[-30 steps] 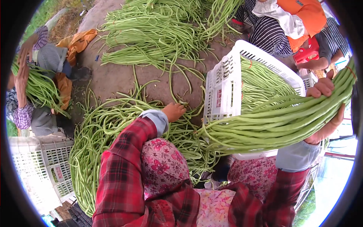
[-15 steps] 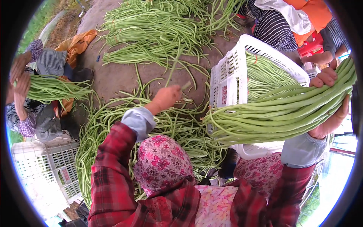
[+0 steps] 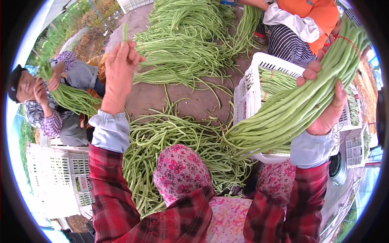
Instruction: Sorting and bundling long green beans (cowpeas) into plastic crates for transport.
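My right hand point(image 3: 325, 116) is wrapped round a thick bundle of long green beans point(image 3: 279, 109). The bundle slants over the white crate, its upper end at the far right and its loose tips at the lower left. A red band point(image 3: 349, 43) circles it near the upper end. Raised at the left, my left hand point(image 3: 118, 77) pinches a green bean point(image 3: 125, 32); only a short end shows above the fingers. Below and between my hands lies a heap of loose long beans point(image 3: 182, 131), partly covered by my pink flowered knee.
A white slatted crate point(image 3: 248, 101) with banded beans stands at the right. More beans point(image 3: 182, 44) lie in rows on the ground ahead. At the left a co-worker point(image 3: 48, 105) holds beans beside white crates point(image 3: 52, 178). Another person in orange point(image 3: 306, 14) sits at the far right.
My left hand has moved left and up with the bean. The bundle in my right hand has swung steeper, and its red band has come into view. The whole view has shifted.
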`<state>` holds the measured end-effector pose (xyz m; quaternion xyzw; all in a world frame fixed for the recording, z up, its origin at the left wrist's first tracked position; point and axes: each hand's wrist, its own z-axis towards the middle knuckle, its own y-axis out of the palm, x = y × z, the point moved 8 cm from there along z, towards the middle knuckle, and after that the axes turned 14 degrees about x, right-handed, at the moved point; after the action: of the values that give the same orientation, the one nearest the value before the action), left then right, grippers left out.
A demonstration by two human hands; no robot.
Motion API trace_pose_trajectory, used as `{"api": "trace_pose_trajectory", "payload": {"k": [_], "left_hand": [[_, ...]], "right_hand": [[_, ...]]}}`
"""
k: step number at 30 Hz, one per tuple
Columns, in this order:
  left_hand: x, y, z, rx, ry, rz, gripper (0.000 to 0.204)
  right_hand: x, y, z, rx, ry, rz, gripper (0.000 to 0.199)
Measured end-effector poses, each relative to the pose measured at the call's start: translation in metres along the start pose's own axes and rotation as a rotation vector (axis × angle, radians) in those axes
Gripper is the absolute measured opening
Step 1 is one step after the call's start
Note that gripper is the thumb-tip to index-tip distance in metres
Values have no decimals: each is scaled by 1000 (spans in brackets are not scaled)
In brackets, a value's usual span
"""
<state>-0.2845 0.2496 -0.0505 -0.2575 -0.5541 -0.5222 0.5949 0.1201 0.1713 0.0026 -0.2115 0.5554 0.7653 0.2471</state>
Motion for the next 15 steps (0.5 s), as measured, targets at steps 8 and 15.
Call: {"api": "trace_pose_trajectory", "payload": {"k": [8, 15], "left_hand": [[107, 12, 5, 4, 196, 91, 29], [108, 46, -2, -36, 88, 163, 22]], "right_hand": [[4, -10, -4, 83, 17, 27, 57], [22, -16, -8, 203, 69, 14, 56]]}}
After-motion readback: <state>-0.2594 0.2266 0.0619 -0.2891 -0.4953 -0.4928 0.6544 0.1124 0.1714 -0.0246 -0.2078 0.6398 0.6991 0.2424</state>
